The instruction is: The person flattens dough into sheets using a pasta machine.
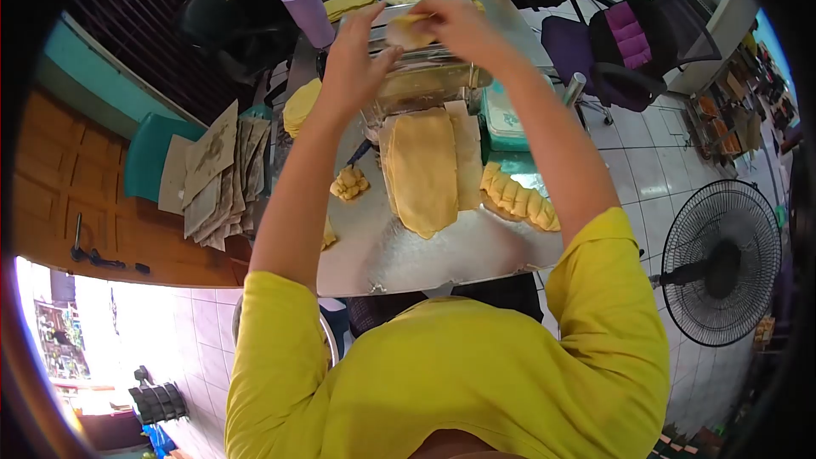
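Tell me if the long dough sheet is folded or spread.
Spread: the dough sheet lies long and flat, unlike the bunched dough lump left of it. Hidden folds underneath: cannot tell.

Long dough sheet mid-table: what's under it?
A flat beige piece shows along the right side of the dough sheet; the sheet's near end extends past it over the metal table. Whatever lies directly beneath is covered.

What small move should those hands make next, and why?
Probably lower the small yellow dough piece into the silver metal machine: the bare right hand seems to hold it over that machine, and a long flat yellow dough sheet lies in front.
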The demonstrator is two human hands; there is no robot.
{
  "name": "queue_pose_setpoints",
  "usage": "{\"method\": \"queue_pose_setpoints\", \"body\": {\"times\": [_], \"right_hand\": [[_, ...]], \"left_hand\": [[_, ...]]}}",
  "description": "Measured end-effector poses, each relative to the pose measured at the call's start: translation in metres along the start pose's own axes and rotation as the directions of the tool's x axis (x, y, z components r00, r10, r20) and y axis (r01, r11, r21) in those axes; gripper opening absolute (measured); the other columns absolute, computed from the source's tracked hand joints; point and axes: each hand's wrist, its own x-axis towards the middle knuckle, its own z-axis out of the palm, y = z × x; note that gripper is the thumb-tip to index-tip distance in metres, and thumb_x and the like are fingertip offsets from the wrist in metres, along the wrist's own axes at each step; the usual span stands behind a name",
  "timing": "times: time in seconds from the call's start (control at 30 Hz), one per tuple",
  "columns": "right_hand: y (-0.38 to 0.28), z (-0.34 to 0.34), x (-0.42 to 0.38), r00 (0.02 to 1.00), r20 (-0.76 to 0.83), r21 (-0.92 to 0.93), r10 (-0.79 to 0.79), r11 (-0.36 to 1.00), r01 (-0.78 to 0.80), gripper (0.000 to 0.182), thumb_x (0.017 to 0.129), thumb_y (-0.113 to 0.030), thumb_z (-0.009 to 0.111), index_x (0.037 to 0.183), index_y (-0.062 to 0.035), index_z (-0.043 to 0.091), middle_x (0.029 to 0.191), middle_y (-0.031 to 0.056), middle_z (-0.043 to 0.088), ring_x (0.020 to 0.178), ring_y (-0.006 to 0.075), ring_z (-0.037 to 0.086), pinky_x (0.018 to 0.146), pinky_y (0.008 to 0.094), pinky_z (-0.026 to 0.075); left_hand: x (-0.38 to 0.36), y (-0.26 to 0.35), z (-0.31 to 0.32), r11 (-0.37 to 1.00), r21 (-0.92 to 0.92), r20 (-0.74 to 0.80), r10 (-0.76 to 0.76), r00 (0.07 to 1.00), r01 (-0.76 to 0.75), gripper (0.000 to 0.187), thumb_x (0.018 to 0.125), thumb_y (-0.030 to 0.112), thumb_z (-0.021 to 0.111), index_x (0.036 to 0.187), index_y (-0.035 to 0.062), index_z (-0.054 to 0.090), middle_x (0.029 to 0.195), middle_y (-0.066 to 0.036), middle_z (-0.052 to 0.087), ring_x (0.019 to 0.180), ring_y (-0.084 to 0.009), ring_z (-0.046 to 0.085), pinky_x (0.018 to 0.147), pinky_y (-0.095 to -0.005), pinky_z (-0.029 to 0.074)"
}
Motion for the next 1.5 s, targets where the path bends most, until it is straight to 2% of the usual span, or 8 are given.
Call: {"method": "queue_pose_setpoints", "body": {"times": [0.07,0.17,0.5,0.8,1.03,1.1,1.2,1.5], "right_hand": [[0.024,0.033,0.012,0.987,0.158,0.016,-0.009,1.000,0.007,0.023,0.079,-0.014,0.062,0.098,-0.0004,0.062,0.087,0.0141,0.064,0.080,0.0234,0.061,0.076,0.0336,0.046],[0.008,0.020,0.014,0.960,0.272,-0.146,0.060,0.989,-0.020,0.022,0.078,-0.015,0.062,0.096,-0.0021,0.064,0.087,0.0162,0.065,0.082,0.0306,0.062,0.076,0.0362,0.047],[0.001,0.021,0.014,0.919,0.366,-0.517,0.148,0.853,0.069,0.020,0.071,-0.006,0.056,0.088,-0.0004,0.066,0.086,0.0205,0.064,0.087,0.0351,0.061,0.073,0.0417,0.050],[0.009,0.022,0.008,0.958,0.280,-0.378,0.054,0.924,0.058,0.023,0.075,-0.011,0.055,0.095,-0.0070,0.065,0.085,0.0169,0.065,0.085,0.0336,0.062,0.075,0.0420,0.049],[0.008,0.032,0.016,0.919,0.336,-0.490,0.205,0.872,-0.015,0.020,0.074,-0.012,0.056,0.090,-0.0038,0.065,0.088,0.0190,0.064,0.085,0.0348,0.061,0.076,0.0437,0.049],[0.008,0.030,0.015,0.930,0.310,-0.463,0.198,0.886,-0.035,0.020,0.074,-0.012,0.056,0.088,-0.0018,0.065,0.088,0.0205,0.063,0.085,0.0351,0.061,0.076,0.0446,0.048],[0.003,0.021,0.014,0.916,0.355,-0.413,0.188,0.910,-0.027,0.021,0.076,-0.015,0.057,0.092,-0.0045,0.065,0.088,0.0189,0.064,0.085,0.0350,0.061,0.076,0.0447,0.048],[0.014,0.031,0.012,0.937,0.319,-0.420,0.140,0.907,0.008,0.021,0.081,-0.022,0.058,0.092,-0.0039,0.063,0.087,0.0176,0.063,0.084,0.0359,0.059,0.074,0.0444,0.047]], "left_hand": [[0.011,-0.030,0.008,0.955,-0.006,0.442,-0.265,0.857,0.298,0.040,0.073,0.007,0.066,0.112,0.0032,0.056,0.090,-0.013,0.063,0.084,-0.0250,0.062,0.076,-0.0320,0.047],[0.021,-0.042,0.015,0.976,0.145,0.556,-0.218,0.802,0.165,0.035,0.072,0.008,0.066,0.106,0.0018,0.057,0.085,-0.019,0.062,0.082,-0.0322,0.061,0.073,-0.0352,0.046],[0.021,-0.052,0.029,0.968,0.222,0.596,-0.042,0.802,-0.114,0.024,0.068,0.000,0.057,0.092,0.0018,0.058,0.088,-0.022,0.060,0.087,-0.0402,0.055,0.072,-0.0427,0.045],[0.022,-0.048,0.026,0.993,0.101,0.572,-0.109,0.813,0.063,0.044,0.071,-0.001,0.057,0.113,0.0046,0.045,0.093,-0.019,0.063,0.092,-0.0359,0.058,0.075,-0.0403,0.046],[0.024,-0.053,0.033,0.983,0.174,0.571,-0.058,0.819,-0.052,0.042,0.072,0.000,0.059,0.111,0.0044,0.045,0.092,-0.019,0.063,0.088,-0.0367,0.059,0.074,-0.0398,0.046],[0.028,-0.054,0.023,0.990,0.051,0.651,-0.131,0.748,0.129,0.038,0.072,0.002,0.060,0.108,0.0039,0.049,0.091,-0.021,0.062,0.085,-0.0371,0.060,0.072,-0.0389,0.047],[0.025,-0.057,0.015,0.998,-0.015,0.627,-0.043,0.778,0.067,0.032,0.073,0.004,0.062,0.104,0.0030,0.054,0.090,-0.020,0.062,0.083,-0.0369,0.060,0.071,-0.0382,0.047],[0.026,-0.049,0.025,0.981,0.192,0.601,-0.101,0.793,-0.020,0.024,0.071,0.003,0.059,0.095,0.0044,0.063,0.084,-0.019,0.063,0.082,-0.0376,0.059,0.071,-0.0420,0.046]]}}
